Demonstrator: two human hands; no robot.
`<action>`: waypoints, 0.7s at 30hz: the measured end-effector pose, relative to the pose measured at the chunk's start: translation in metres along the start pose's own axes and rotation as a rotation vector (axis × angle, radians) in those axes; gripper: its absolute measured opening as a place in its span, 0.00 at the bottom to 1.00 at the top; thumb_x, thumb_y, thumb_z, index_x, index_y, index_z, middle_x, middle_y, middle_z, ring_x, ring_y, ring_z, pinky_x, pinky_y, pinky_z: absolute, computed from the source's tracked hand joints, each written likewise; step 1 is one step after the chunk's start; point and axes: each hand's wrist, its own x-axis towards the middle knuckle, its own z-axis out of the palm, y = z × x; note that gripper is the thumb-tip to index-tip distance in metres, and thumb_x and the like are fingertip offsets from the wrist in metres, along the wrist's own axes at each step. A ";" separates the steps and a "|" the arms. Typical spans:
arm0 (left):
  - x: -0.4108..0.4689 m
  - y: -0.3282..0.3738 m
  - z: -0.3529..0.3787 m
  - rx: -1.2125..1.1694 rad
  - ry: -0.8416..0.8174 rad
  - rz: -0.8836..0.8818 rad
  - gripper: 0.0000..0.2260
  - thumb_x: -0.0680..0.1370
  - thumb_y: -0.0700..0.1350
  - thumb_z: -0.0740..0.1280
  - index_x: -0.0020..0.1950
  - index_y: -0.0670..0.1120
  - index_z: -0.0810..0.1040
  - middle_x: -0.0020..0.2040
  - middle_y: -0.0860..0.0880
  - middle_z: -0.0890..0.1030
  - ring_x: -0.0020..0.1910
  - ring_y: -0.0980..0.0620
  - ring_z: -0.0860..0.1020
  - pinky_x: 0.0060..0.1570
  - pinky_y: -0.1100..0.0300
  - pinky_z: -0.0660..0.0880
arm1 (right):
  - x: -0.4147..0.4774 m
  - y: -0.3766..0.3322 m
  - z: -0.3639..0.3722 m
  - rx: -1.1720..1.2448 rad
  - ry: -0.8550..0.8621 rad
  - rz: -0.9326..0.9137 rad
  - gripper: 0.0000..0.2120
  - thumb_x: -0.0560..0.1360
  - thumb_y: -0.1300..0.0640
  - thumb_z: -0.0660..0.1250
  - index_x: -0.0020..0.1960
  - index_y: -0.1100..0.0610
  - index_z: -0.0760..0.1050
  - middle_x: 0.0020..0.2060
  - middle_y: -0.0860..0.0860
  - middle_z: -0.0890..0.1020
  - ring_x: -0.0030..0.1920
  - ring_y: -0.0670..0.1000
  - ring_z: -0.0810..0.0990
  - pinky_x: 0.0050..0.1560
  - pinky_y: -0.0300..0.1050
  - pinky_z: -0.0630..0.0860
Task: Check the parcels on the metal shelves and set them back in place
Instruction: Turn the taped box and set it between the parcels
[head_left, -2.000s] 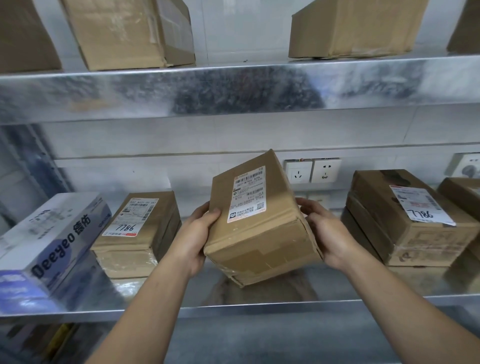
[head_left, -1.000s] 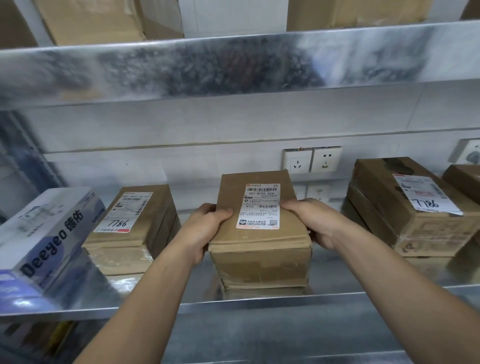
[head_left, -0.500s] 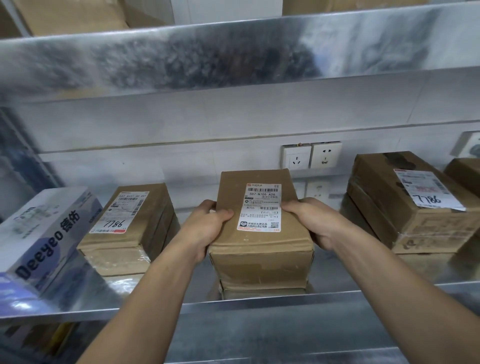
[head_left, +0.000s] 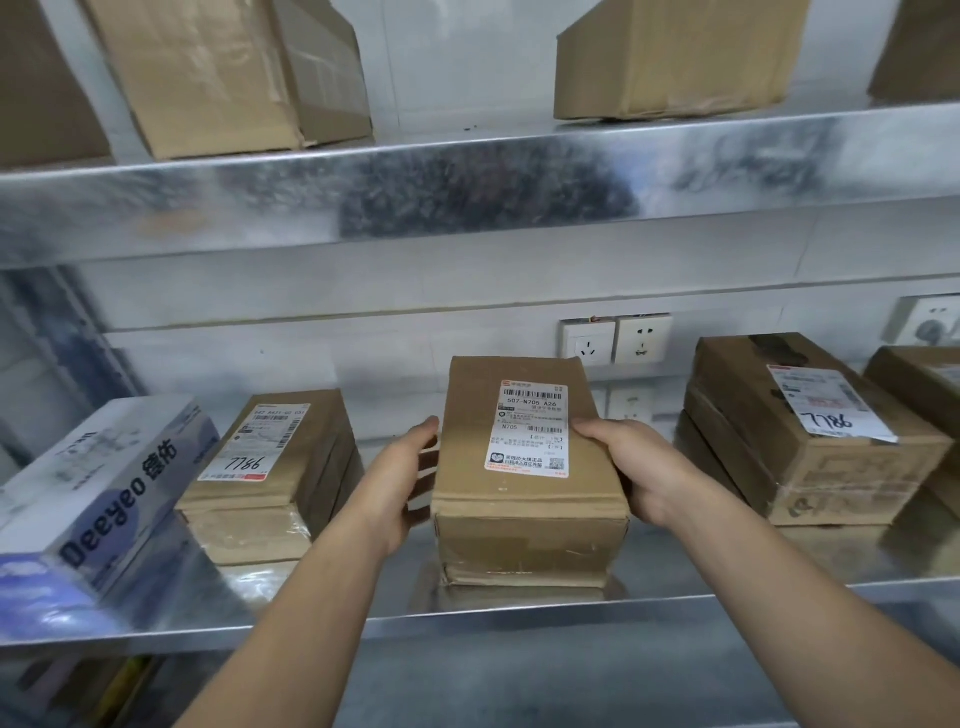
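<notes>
The parcel (head_left: 524, 467) carries a white label (head_left: 530, 431) on the right half of its top face. Under a barcode the label reads "507-N705 A26", with "N705" lower down. The smaller print and the QR code near its red lower strip are too fine to read. The parcel is a plain brown cardboard box, creased and soft at the edges, with a fold of card lapping down over the front face and clear tape across that face. It sits flat on the lower shelf (head_left: 727, 590), close to the front lip, between two other boxes and clear of both. Its long axis runs front to back, one short end towards the person and the other towards the wall, and the label reads upright from the person's side. The left hand (head_left: 400, 483) cups the parcel's left side, with bent fingers touching it and the thumb up by the top edge. The right hand (head_left: 639, 467) grips the right side, its thumb lying on top at the label's edge. The left box (head_left: 275, 467) has a label with "7786" handwritten on it, and the right box (head_left: 810, 431) shows the same number on its label. At the far left lies a white and blue carton (head_left: 93, 493) printed "Deeyeo" with Chinese characters. Two sockets (head_left: 615, 340) sit on the wall behind the parcel. More brown boxes (head_left: 223, 73) stand on the upper shelf (head_left: 467, 192).
</notes>
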 end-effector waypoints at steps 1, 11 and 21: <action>0.001 -0.003 -0.001 -0.040 0.012 -0.009 0.17 0.82 0.59 0.63 0.57 0.47 0.81 0.48 0.49 0.83 0.41 0.50 0.78 0.47 0.57 0.71 | 0.000 0.000 -0.002 0.026 -0.006 -0.005 0.11 0.81 0.56 0.68 0.56 0.63 0.83 0.47 0.59 0.88 0.47 0.58 0.86 0.58 0.59 0.81; -0.002 0.001 -0.012 -0.282 -0.124 -0.079 0.17 0.82 0.51 0.64 0.63 0.41 0.82 0.52 0.40 0.85 0.48 0.42 0.83 0.58 0.47 0.77 | -0.002 0.005 -0.011 0.168 -0.039 -0.002 0.15 0.84 0.52 0.62 0.64 0.58 0.80 0.47 0.56 0.88 0.41 0.54 0.87 0.42 0.47 0.81; -0.005 0.017 -0.006 0.010 -0.106 0.104 0.11 0.82 0.52 0.65 0.61 0.54 0.82 0.59 0.46 0.85 0.58 0.45 0.82 0.59 0.47 0.76 | -0.001 0.002 0.006 -0.258 0.002 -0.192 0.12 0.85 0.47 0.59 0.64 0.48 0.76 0.54 0.44 0.81 0.53 0.45 0.78 0.60 0.44 0.70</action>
